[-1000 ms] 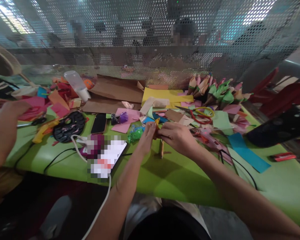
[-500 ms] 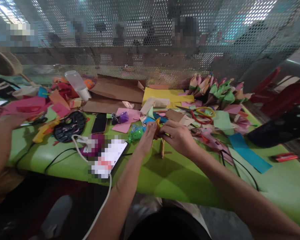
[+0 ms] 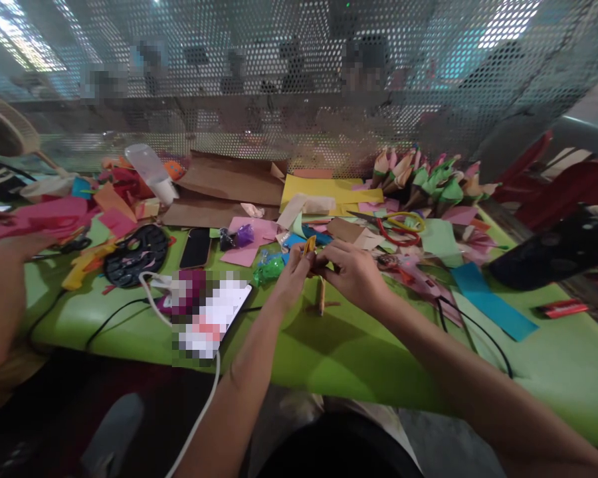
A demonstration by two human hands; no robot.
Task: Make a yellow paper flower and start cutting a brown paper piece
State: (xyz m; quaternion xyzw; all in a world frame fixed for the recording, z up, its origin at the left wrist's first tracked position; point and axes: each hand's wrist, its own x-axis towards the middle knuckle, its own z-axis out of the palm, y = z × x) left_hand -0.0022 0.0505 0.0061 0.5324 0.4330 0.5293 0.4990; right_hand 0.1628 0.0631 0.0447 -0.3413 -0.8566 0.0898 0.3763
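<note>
Over the middle of the green table, my left hand point(image 3: 294, 269) is closed on a small folded piece of yellow paper point(image 3: 309, 245), whose tip pokes up above the fingers. My right hand point(image 3: 351, 269) meets it from the right, fingers pinched together at the paper's lower part; what lies between those fingertips is hidden. Just below the hands, a thin pencil-like stick point(image 3: 321, 299) points down toward the table. Crinkled green wrapping point(image 3: 269, 268) lies left of my left hand. A pink glue gun point(image 3: 423, 279) rests to the right of my right hand.
Red-and-yellow scissors point(image 3: 401, 229), brown paper point(image 3: 234, 179) and paper flowers point(image 3: 436, 179) lie toward the back. A lit phone point(image 3: 224, 312), dark phone point(image 3: 196, 247) and yellow glue gun point(image 3: 84, 263) are left. A dark bottle point(image 3: 543, 255) lies right. Another person's arm point(image 3: 2, 292) reaches in left.
Both hands stay together around the yellow paper, with only slight finger movement; the paper's tip sits a little lower and narrower. The whole view has shifted slightly.
</note>
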